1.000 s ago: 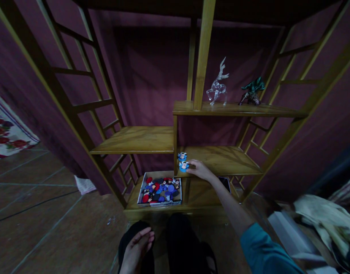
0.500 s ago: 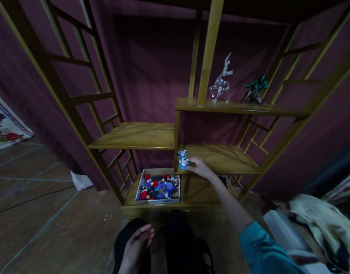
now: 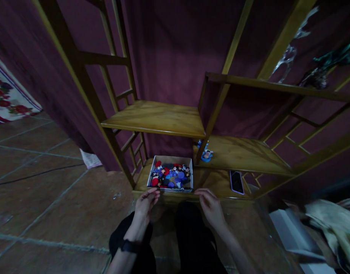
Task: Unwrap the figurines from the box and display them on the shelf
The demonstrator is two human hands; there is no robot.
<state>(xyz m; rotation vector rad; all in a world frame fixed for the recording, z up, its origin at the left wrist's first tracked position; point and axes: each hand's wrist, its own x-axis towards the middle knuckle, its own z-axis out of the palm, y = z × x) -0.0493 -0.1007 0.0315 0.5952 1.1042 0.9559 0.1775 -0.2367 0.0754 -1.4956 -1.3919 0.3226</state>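
A shallow cardboard box [image 3: 191, 167] on the bottom shelf holds many small figurines with red, purple, blue and dark round bases. My left hand [image 3: 144, 203] is just in front of the box's near edge, fingers loosely stretched, with nothing visible in them. Close to the box's front right corner is my right hand [image 3: 210, 207], its fingers extended and apart from the thumb. I cannot tell whether either hand touches the box. A blue-based figurine [image 3: 206, 155] stands on the middle right shelf; a second blue figurine [image 3: 200, 144] behind it is partly hidden by the post.
A phone [image 3: 236, 182] lies on the bottom shelf at right. Higher up stand a clear deer figurine [image 3: 287, 59] and a dark green figure [image 3: 320, 72]. A wooden post [image 3: 217, 118] and the left shelf [image 3: 157, 118] frame the space. White boxes [image 3: 293, 230] and cloth lie right.
My right hand has let go of the blue figurine and come down left to the box's corner. My left hand has risen toward the box. The view has turned left and down.
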